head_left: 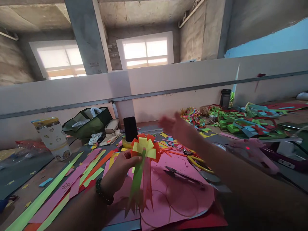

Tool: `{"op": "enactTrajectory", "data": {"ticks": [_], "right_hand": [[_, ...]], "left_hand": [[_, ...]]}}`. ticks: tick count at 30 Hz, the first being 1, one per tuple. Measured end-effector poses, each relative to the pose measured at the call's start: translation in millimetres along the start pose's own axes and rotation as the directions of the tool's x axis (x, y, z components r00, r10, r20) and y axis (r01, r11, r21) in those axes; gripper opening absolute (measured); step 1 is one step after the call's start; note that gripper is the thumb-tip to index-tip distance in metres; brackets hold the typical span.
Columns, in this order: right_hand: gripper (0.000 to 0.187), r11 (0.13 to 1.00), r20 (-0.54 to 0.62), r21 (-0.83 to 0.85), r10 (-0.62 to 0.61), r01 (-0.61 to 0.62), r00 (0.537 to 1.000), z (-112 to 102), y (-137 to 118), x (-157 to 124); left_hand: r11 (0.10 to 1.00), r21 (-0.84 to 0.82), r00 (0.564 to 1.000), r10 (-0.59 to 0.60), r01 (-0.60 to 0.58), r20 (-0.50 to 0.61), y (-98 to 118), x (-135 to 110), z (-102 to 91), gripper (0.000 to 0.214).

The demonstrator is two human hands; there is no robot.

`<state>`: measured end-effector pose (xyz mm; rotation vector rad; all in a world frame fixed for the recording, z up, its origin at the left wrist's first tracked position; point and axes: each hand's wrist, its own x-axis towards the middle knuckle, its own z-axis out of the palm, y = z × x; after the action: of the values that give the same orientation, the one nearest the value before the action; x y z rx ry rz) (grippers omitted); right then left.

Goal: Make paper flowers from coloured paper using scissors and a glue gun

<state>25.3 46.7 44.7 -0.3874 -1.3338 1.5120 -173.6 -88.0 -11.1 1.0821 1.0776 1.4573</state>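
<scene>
My left hand (124, 171), with a dark bead bracelet at the wrist, pinches a paper rosette (144, 147) with a yellow centre and orange outer loops. Green and pink paper tails with notched ends hang from it over a pink paper sheet (183, 205) marked with drawn circles. My right hand (174, 126) is raised beyond the rosette and to its right, blurred by motion. Its fingers reach out to the left, thumb apart, and nothing shows in them. Small scissors or snips (184, 176) lie on the pink sheet below my right forearm.
Paper strips (64, 186) cover the table's left side near a tumbler (53, 139). A phone (130, 129) stands upright behind the rosette. To the right lie a pink glue gun (256, 152) with a red light, yellow-handled scissors (198, 164) and heaped paper pieces (252, 120).
</scene>
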Motion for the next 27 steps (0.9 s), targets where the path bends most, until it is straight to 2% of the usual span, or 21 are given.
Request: {"op": "enactTrajectory", "data": {"ticks": [1, 2, 3, 4, 5, 6, 8, 10, 11, 13, 16, 18, 20, 23, 27], "right_hand": [[0.041, 0.980, 0.241, -0.038, 0.199, -0.196, 0.950, 13, 10, -9], [0.046, 0.940, 0.421, -0.152, 0.341, -0.305, 0.841, 23, 18, -17], [0.045, 0.903, 0.514, -0.267, 0.428, -0.335, 0.743, 29, 21, -23], [0.042, 0.884, 0.556, -0.344, 0.464, -0.317, 0.690, 31, 21, -28], [0.037, 0.890, 0.549, -0.373, 0.441, -0.264, 0.710, 29, 18, -29], [0.033, 0.913, 0.510, -0.356, 0.370, -0.201, 0.776, 22, 10, -28], [0.032, 0.969, 0.375, -0.234, 0.163, -0.077, 0.913, 1, -10, -19], [0.026, 0.990, 0.196, -0.129, -0.022, 0.048, 0.980, -26, -29, -3], [0.024, 0.989, 0.100, -0.099, -0.096, 0.106, 0.990, -39, -36, 5], [0.025, 0.980, -0.073, -0.087, -0.187, 0.181, 0.980, -63, -41, 21], [0.026, 0.971, -0.227, -0.127, -0.225, 0.201, 0.947, -81, -34, 35], [0.026, 0.968, -0.254, -0.163, -0.230, 0.193, 0.939, -81, -28, 36], [0.025, 0.960, -0.241, -0.199, -0.243, 0.197, 0.940, -74, -27, 33], [0.021, 0.941, -0.196, -0.254, -0.276, 0.223, 0.941, -61, -28, 26], [0.021, 0.914, -0.157, -0.321, -0.310, 0.249, 0.938, -57, -27, 24]], "left_hand": [[1.000, -0.019, 1.000, 0.008, -0.008, -0.010, 1, 0, -0.4, 0.025], [0.999, -0.044, 0.999, 0.021, -0.022, -0.033, 2, 1, -1.8, 0.025], [0.996, -0.074, 0.997, 0.039, -0.044, -0.069, 3, 2, -4.2, 0.024], [0.992, -0.105, 0.992, 0.058, -0.070, -0.114, 5, 5, -7.5, 0.022], [0.986, -0.134, 0.984, 0.072, -0.095, -0.161, 8, 8, -11.4, 0.020], [0.981, -0.159, 0.976, 0.081, -0.115, -0.204, 10, 11, -15.6, 0.017], [0.973, -0.191, 0.963, 0.077, -0.129, -0.259, 15, 16, -23.1, 0.014], [0.974, -0.200, 0.963, 0.055, -0.110, -0.264, 19, 17, -27.3, 0.012], [0.976, -0.197, 0.967, 0.043, -0.094, -0.250, 21, 17, -27.6, 0.012], [0.983, -0.174, 0.980, 0.016, -0.051, -0.199, 21, 12, -25.0, 0.012], [0.993, -0.110, 0.995, -0.047, 0.038, -0.083, 17, 3, -16.3, 0.016], [0.992, -0.061, 0.993, -0.115, 0.114, 0.002, 12, -3, -10.6, 0.021], [0.979, 0.075, 0.980, -0.192, 0.189, 0.045, 5, -5, -6.6, 0.022], [0.901, 0.357, 0.965, -0.263, 0.245, 0.000, -6, -4, -5.1, 0.009], [0.821, 0.515, 0.964, -0.263, 0.249, -0.046, -7, -4, -14.4, 0.024]]}}
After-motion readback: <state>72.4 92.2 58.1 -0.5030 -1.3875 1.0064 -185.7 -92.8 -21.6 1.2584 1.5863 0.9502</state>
